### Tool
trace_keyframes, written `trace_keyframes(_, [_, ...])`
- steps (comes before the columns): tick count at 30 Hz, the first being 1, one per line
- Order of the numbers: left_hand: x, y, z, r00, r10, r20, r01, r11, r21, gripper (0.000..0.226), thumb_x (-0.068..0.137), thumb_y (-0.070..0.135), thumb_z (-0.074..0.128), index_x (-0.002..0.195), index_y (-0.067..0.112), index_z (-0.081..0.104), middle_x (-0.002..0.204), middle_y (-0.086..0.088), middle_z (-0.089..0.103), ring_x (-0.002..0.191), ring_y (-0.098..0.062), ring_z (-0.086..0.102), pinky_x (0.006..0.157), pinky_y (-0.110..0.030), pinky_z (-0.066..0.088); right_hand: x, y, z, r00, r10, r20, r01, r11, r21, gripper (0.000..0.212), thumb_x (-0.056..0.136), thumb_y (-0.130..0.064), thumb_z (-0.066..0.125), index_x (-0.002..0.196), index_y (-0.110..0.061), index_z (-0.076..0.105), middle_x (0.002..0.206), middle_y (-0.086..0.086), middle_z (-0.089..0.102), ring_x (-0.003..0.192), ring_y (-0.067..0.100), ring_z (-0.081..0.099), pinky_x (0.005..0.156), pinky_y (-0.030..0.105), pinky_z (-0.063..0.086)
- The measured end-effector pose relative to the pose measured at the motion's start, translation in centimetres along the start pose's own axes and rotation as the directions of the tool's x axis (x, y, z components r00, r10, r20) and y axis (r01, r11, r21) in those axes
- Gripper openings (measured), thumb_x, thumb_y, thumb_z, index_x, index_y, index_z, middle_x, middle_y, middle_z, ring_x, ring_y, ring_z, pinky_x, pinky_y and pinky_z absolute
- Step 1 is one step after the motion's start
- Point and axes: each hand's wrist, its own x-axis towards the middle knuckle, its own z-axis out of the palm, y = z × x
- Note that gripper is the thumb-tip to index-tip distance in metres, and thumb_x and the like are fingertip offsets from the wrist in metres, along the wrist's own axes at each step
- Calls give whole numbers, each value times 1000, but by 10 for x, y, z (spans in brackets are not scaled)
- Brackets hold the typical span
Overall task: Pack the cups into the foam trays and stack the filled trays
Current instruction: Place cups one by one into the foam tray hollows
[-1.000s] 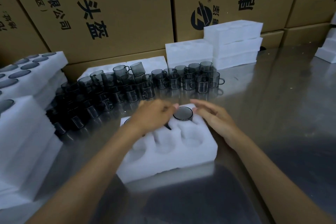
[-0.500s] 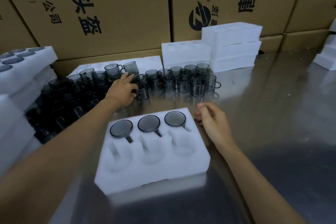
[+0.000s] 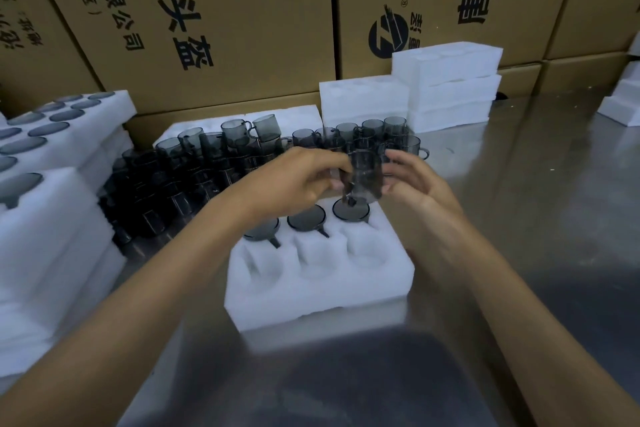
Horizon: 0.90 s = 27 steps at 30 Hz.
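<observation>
- One smoky glass cup (image 3: 365,174) is up in the air between the two hands, just above the far right corner of the foam tray (image 3: 322,282).
- The left hand (image 3: 294,180) pinches the cup's left side with curled fingers.
- The right hand (image 3: 414,180) has its thumb and fingers curved against the cup's right side.
- Under the hands, the tray has six pockets: three cups (image 3: 306,218) fill the far row, and three near pockets are bare.
- Beyond the hands stands a crowd of loose cups (image 3: 221,156), too many and too overlapped to count.
- Left of the left hand, stacked filled trays (image 3: 52,184); beyond the right hand, four empty trays (image 3: 450,87).
</observation>
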Motion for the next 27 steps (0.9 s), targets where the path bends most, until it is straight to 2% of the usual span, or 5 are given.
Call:
trace_keyframes(4, [-14,19,4,995,-63,71,67,996,-53,19,96,11,59,105,28,63,97,10,71,93,-3,66,85,-40,55,-24,-28,-3,959,-28,281,45,997,-55,60,87,-11,72,138,-37,52,125,-9,67,116,4,61,98,22,48])
trace_keyframes(10, [-30,34,15,984,-173,-39,131,857,-499,23,99,0,52,119,11,55,118,-3,67,100,-22,69,92,-41,55,-49,-19,18,989,-122,79,140,950,-281,49,76,-19,84,121,-26,65,114,2,62,93,11,58,78,11,43])
trace_keyframes(15, [-33,37,33,955,-279,-103,167,790,-590,25,94,4,62,119,7,59,119,-8,67,113,-14,63,101,-27,49,-51,-7,32,969,-247,-8,204,818,-538,55,63,-54,85,96,-33,47,91,-13,55,78,3,53,60,18,39])
trace_keyframes(20, [-33,36,46,944,-319,-82,179,705,-686,24,93,-3,61,116,5,62,117,-10,70,107,-10,66,86,-16,52,-53,-6,33,965,-261,-15,190,739,-646,67,56,-77,72,90,-33,36,76,-22,54,64,5,52,51,31,44])
trace_keyframes(27, [-28,26,56,952,-306,-17,215,707,-674,23,96,-7,53,117,-3,61,117,-8,68,94,7,65,78,-11,49,-52,-8,23,975,-210,76,215,784,-582,43,68,-69,66,89,-36,50,64,-7,49,61,6,47,54,28,40])
